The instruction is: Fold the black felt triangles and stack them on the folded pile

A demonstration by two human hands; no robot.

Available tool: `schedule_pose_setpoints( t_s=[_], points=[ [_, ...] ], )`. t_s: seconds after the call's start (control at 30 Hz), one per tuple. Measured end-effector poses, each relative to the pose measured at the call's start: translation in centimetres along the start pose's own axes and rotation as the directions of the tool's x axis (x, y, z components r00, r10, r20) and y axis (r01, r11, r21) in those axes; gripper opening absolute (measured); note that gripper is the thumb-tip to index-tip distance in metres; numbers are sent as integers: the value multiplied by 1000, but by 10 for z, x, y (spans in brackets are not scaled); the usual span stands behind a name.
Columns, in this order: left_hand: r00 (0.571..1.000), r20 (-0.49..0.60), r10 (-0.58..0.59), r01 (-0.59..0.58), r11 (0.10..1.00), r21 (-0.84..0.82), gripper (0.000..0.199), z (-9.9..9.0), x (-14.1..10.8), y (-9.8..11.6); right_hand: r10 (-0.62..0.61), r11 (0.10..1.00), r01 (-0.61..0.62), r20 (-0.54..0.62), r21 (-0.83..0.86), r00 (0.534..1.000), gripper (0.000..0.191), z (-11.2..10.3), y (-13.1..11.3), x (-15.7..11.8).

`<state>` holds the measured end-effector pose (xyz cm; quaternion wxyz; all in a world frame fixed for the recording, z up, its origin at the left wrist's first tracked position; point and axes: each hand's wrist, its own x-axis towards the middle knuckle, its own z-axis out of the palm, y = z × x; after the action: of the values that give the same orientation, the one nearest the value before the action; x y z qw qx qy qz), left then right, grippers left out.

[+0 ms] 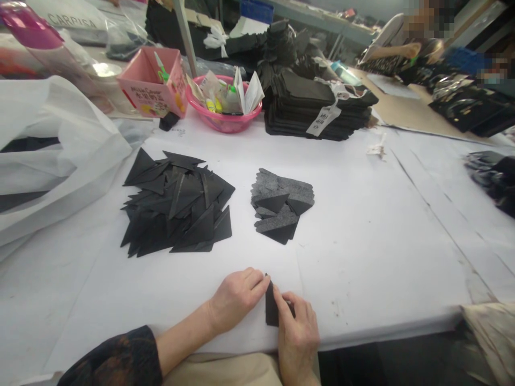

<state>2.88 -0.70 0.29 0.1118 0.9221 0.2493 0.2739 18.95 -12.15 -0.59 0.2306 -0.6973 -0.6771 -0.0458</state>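
Observation:
A small dark piece of sheet material [271, 308] lies on the white-covered table near its front edge. The fingertips of my left hand [238, 297] are closed at its upper corner. My right hand [296, 327] is bent over the piece's right side, index finger pressed along it and the other fingers curled; what lies under them is partly hidden. Beyond my hands is a small fanned pile of cut pieces [284, 187], some grey and fuzzy side up, some black. To its left spreads a larger heap of black triangular pieces [177, 214].
Behind the heaps stand a pink box [140, 88] with green-handled scissors, a pink basket [225, 126] of odds and ends, and a tagged stack of black panels [298, 107]. White sheeting [60, 123] covers the left side. Another person's hand [410, 51] is at the far right.

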Motion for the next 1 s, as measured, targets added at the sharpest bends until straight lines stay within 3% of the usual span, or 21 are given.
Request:
schedule_pose_setpoints(
  t_s=[0.23, 0.43, 1.0],
  points=[
    [1000, -6, 13, -13, 999, 42, 19, 2, 1, 0, -31, 999, 31, 2, -35, 1000, 33, -1, -1, 2],
    [1000, 14, 28, -29, 996, 86, 18, 1, 1, 1, 41, 999, -40, 64, -18, 997, 34, -5, -8, 5],
    [998, 35, 45, -50, 987, 152, 17, 1, 3, 5, 53, 998, -50, 97, -39, 994, 36, -8, -10, 8]
  ],
)
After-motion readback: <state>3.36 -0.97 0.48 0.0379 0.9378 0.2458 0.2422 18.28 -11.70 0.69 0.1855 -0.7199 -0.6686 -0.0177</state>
